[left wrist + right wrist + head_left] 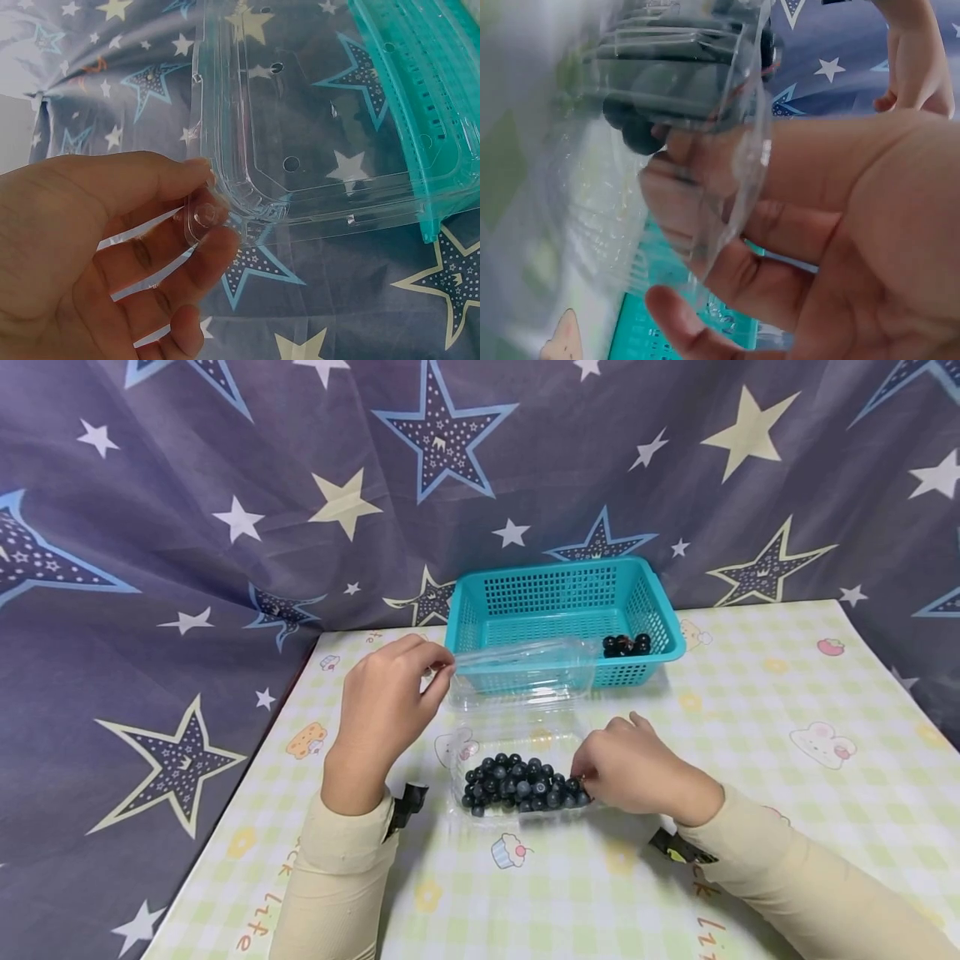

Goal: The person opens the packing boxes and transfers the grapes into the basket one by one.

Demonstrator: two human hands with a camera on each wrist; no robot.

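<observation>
A clear plastic clamshell box point(551, 742) stands unlatched on the table, with its lid point(525, 693) raised toward the back. My left hand point(390, 710) pinches the lid's left corner between thumb and fingers, at the small tab point(204, 216). A heap of dark blueberries point(517, 783) lies along the near side of the box's base. My right hand point(633, 768) reaches over the right end, thumb and forefinger pinching at a berry point(641, 139) inside; the fingertips are partly hidden. The clear wall stands between the right wrist camera and those fingertips.
Behind the box stands a turquoise perforated basket point(562, 572), which the raised lid overlaps in the head view. Several shiny dark berries point(626, 647) with a reddish stem bit sit in its right front corner. A starred curtain point(525, 460) hangs behind the checked tablecloth point(750, 710).
</observation>
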